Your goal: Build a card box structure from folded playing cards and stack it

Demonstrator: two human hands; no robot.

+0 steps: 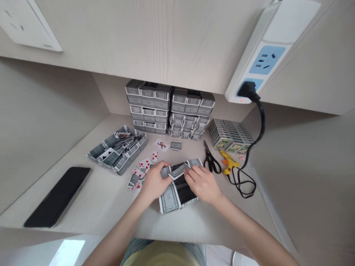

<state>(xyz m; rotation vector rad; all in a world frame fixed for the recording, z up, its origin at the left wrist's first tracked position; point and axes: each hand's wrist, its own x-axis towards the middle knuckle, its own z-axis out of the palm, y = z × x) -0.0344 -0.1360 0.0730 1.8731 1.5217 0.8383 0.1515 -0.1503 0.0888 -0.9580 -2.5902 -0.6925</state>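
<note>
A box made of grey-backed playing cards (169, 198) lies near the table's front edge, with a dark opening along its middle. My left hand (155, 181) grips the box's far left part, thumb and fingers closed on a folded card strip (179, 171). On the right, my right hand (203, 183) has its fingers bent together on the other end of that strip, over the dark opening. Loose playing cards (144, 163) are scattered left of my left hand. A single joker card (161, 145) and a small grey card piece (175, 145) lie beyond the box.
Card boxes (149, 99) stand stacked at the back beside more (191, 107). Card decks (231, 135), scissors (211, 160) and a yellow glue gun (229, 162) are right. A card tray (122, 168) and black phone (58, 195) are left. A power strip (267, 59) hangs above.
</note>
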